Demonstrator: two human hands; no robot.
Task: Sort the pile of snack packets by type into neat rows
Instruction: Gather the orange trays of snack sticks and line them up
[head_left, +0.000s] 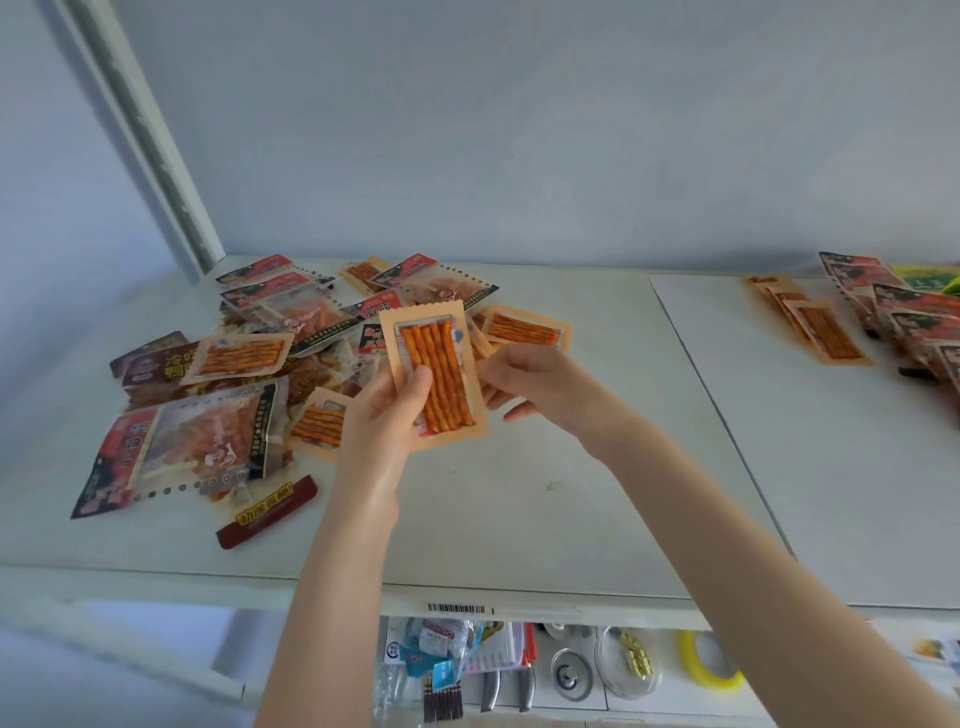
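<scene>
My left hand (387, 415) holds an orange packet of spicy sticks (434, 374) upright above the white table (545, 467), thumb on its front. Behind the packet's right edge my right hand (535, 387) touches it, fingers curled. A loose pile of snack packets (270, 338) lies at the left: orange stick packets, red-and-clear packets, dark brown ones. At the far right lie sorted rows: orange stick packets (815, 325) and red-black packets (904, 312).
A dark red long packet (267, 514) lies near the table's front edge. A seam (722, 415) runs between two tabletops. A green-yellow packet (930, 278) sits at the far right. Below the front edge are tape, tools and small items. A wall stands behind.
</scene>
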